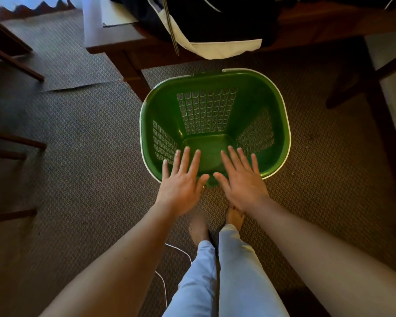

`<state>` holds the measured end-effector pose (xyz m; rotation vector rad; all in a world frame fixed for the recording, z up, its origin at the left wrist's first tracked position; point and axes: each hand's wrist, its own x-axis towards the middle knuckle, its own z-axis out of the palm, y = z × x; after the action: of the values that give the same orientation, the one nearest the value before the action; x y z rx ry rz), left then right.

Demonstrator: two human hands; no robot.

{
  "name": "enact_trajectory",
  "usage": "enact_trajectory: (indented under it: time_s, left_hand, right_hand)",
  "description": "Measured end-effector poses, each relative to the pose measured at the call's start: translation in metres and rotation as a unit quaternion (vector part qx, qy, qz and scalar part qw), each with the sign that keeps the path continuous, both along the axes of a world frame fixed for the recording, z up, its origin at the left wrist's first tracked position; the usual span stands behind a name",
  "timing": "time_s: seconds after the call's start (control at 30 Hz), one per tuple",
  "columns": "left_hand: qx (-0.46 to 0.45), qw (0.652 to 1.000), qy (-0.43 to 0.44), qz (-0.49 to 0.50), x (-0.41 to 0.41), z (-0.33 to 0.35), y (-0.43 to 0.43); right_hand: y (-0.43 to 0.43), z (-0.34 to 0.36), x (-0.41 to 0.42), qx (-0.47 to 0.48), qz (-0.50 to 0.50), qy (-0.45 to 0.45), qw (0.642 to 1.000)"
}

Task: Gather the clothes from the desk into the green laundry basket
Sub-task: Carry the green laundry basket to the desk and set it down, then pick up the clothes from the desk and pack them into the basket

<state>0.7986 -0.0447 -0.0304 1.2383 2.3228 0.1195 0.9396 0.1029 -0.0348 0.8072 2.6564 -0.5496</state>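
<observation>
Since green basket [160, 110] is empty, I count nothing done: clothes [215, 21] on bench [114, 37]; left grip [181, 181], right grip [242, 181] spread flat, holding nothing.

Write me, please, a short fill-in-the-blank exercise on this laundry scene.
1. The green laundry basket stands on the ____.
2. The basket is ____ inside.
3. The left hand and the right hand are both ____, holding nothing.
4. The dark clothes lie on the ____.
Missing words: carpet; empty; open; desk.
</observation>
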Motion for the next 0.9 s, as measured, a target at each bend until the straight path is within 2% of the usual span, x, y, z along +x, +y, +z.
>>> enact_trajectory:
  time_s: [0.43,0.63,0.9]
  left_hand:
    - [0.142,0.986,0.078,-0.039,-0.020,0.141,0.042]
    - [0.217,0.970,0.105,-0.019,-0.051,0.207,0.096]
    - [0.238,0.963,0.120,0.036,-0.074,0.242,0.168]
  right_hand:
    - [0.019,0.152,0.000,0.042,-0.047,0.169,0.984]
    - [0.071,0.213,-0.034,0.065,-0.051,0.239,0.967]
    - [0.148,0.244,-0.067,0.064,-0.015,0.275,0.959]
